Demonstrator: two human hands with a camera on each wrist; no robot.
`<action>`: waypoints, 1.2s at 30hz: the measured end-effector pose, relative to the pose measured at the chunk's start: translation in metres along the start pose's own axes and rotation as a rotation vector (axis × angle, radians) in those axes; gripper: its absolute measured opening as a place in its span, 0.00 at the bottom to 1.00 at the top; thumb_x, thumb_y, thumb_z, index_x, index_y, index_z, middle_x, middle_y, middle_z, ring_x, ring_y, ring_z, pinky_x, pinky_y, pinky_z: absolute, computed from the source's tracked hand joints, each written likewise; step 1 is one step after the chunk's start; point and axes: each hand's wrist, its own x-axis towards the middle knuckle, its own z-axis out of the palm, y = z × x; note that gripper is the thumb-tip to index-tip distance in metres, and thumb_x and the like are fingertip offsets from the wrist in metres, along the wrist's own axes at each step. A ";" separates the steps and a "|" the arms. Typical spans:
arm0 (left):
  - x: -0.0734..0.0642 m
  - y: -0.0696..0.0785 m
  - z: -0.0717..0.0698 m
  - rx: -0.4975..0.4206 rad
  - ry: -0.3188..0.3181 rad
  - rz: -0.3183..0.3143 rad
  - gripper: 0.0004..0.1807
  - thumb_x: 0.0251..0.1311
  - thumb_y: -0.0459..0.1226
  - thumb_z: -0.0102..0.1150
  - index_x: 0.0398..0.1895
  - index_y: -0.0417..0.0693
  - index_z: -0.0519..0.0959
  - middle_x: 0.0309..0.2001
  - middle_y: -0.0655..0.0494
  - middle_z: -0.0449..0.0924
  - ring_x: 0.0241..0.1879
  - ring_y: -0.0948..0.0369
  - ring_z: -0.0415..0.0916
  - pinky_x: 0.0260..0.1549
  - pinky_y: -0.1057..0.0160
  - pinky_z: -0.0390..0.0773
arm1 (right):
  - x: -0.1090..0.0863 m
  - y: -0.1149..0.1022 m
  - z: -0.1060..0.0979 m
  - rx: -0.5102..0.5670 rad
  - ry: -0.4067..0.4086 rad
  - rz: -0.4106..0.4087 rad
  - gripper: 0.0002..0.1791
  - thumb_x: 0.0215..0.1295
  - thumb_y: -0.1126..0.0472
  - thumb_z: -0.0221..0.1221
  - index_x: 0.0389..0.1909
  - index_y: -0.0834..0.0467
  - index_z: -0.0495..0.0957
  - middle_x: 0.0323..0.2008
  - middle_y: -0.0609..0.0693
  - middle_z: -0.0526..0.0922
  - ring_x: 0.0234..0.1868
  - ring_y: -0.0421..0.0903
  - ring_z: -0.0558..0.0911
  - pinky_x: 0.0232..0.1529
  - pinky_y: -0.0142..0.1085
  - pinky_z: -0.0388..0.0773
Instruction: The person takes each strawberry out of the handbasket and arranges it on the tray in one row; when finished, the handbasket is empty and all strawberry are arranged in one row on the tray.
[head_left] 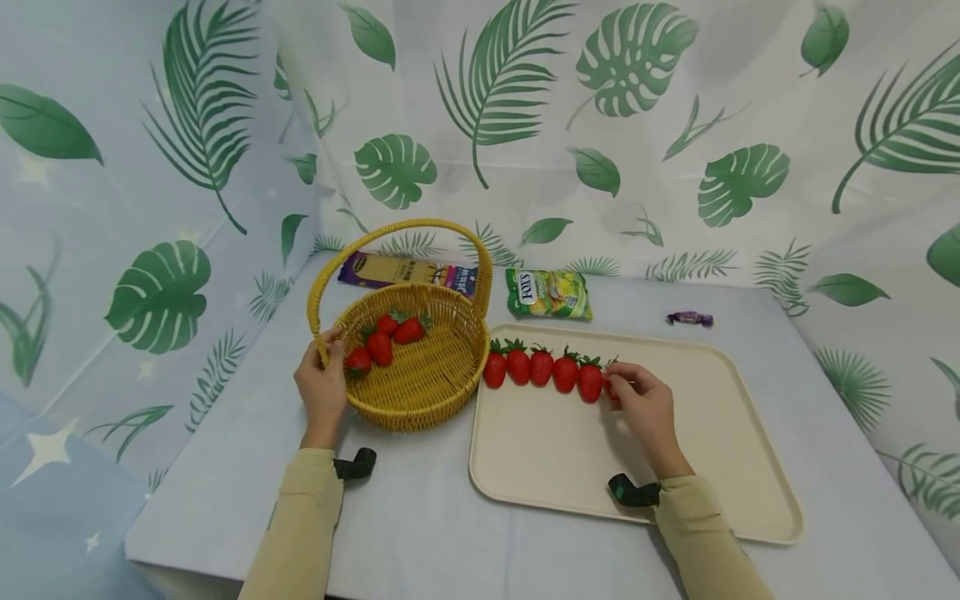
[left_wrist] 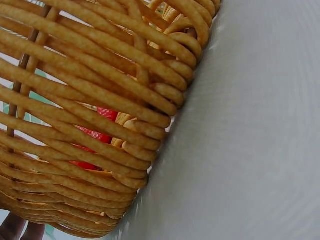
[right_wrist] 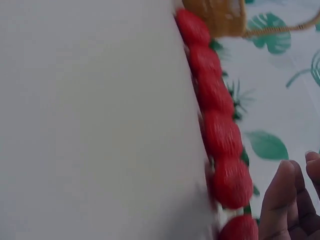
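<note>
A yellow wicker basket (head_left: 408, 412) with a tall arched handle stands left of centre, with several strawberries (head_left: 381, 348) inside on its left side. My left hand (head_left: 322, 383) grips its left rim at the foot of the handle. In the left wrist view, the basket's woven wall (left_wrist: 85, 130) hides most of that hand; red shows through gaps. Several strawberries (head_left: 542, 367) form a row along the tray's far side, leaves pointing away. My right hand (head_left: 641, 404) is at the rightmost strawberry (right_wrist: 241, 229); in the right wrist view its fingers (right_wrist: 280, 200) appear apart from the fruit.
A beige tray (head_left: 547, 454) lies right of the basket. Behind are a purple-and-tan packet (head_left: 397, 271), a green Fox's candy bag (head_left: 547, 293) and a small purple wrapped candy (head_left: 690, 318). Leaf-patterned cloth (head_left: 480, 200) hangs behind the white-covered table (head_left: 420, 517).
</note>
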 end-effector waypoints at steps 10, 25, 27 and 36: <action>0.007 -0.018 0.001 0.002 0.015 -0.012 0.10 0.68 0.29 0.54 0.39 0.24 0.77 0.53 0.38 0.80 0.44 0.69 0.77 0.43 0.75 0.70 | -0.009 -0.038 0.042 -0.032 -0.270 -0.174 0.13 0.69 0.63 0.59 0.48 0.66 0.80 0.44 0.66 0.81 0.37 0.52 0.82 0.36 0.36 0.82; 0.009 -0.040 0.001 0.035 0.013 -0.004 0.13 0.70 0.37 0.55 0.49 0.36 0.81 0.53 0.49 0.82 0.50 0.60 0.77 0.44 0.72 0.69 | 0.017 -0.097 0.104 0.025 -0.483 -0.137 0.17 0.70 0.58 0.57 0.56 0.61 0.77 0.54 0.58 0.79 0.49 0.57 0.80 0.48 0.43 0.80; 0.009 -0.040 0.001 0.030 0.012 -0.001 0.13 0.70 0.37 0.55 0.48 0.35 0.80 0.53 0.49 0.82 0.52 0.57 0.77 0.44 0.72 0.69 | 0.020 -0.103 0.113 -0.009 -0.523 -0.138 0.17 0.70 0.57 0.57 0.55 0.60 0.78 0.53 0.57 0.79 0.49 0.55 0.81 0.50 0.48 0.79; 0.005 -0.023 0.001 0.022 0.010 -0.015 0.13 0.70 0.32 0.53 0.48 0.28 0.79 0.55 0.39 0.80 0.54 0.48 0.76 0.43 0.75 0.67 | 0.029 -0.129 0.152 -0.266 -0.749 -0.219 0.16 0.70 0.53 0.57 0.55 0.53 0.79 0.50 0.47 0.82 0.49 0.46 0.80 0.50 0.41 0.78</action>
